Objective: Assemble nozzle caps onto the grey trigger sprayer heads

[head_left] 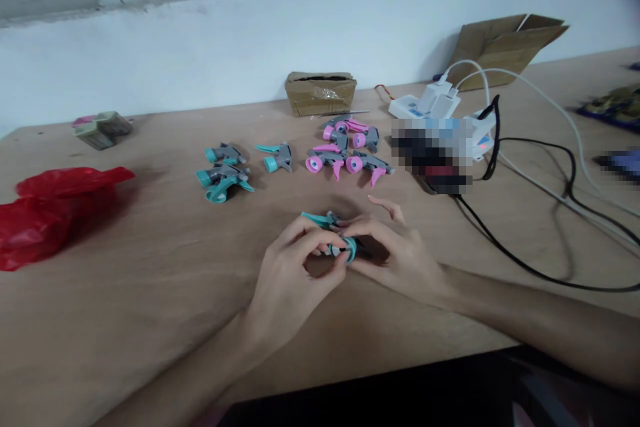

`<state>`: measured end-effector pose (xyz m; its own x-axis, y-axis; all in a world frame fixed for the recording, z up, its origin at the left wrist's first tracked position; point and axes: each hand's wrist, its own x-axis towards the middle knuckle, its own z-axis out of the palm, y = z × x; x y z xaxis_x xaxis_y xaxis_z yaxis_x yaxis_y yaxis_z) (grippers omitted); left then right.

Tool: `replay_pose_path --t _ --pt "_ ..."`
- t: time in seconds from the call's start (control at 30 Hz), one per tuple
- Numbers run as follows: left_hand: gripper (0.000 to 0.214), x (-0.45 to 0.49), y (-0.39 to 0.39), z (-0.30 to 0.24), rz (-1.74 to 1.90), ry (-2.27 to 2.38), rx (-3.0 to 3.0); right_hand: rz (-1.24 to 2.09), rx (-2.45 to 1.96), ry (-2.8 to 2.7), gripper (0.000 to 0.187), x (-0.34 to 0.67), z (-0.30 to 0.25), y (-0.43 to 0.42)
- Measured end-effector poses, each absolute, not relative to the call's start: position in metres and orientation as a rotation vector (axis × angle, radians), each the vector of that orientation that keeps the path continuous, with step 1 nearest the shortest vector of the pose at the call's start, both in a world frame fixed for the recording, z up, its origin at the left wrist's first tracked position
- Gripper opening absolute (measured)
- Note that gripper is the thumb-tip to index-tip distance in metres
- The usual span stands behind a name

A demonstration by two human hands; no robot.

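A teal and grey spray trigger head lies between both hands just above the wooden table. My left hand pinches its teal collar from the left with curled fingers. My right hand grips it from the right, index finger raised. Beyond them lie a group of teal spray heads, one separate teal spray head and a group of pink spray heads.
A red plastic bag lies at the left. A taped brown packet and an open cardboard box stand by the wall. A power strip with chargers and black and white cables cover the right side.
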<state>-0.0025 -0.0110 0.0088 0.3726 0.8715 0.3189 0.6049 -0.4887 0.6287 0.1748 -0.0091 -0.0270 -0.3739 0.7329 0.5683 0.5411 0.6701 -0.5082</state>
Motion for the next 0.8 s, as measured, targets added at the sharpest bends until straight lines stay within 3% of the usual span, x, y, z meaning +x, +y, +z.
replay_pose_path --t 0.3,0.8 --pt "0.009 -0.0058 -0.0118 0.0119 0.852 1.393 2.302 0.261 -1.024 -2.040 0.026 0.1769 -0.0262 -0.0095" --pt "0.008 -0.0049 -0.0200 0.0054 0.757 1.418 2.453 0.127 -0.997 -2.129 0.016 0.1745 -0.0283 -0.0128"
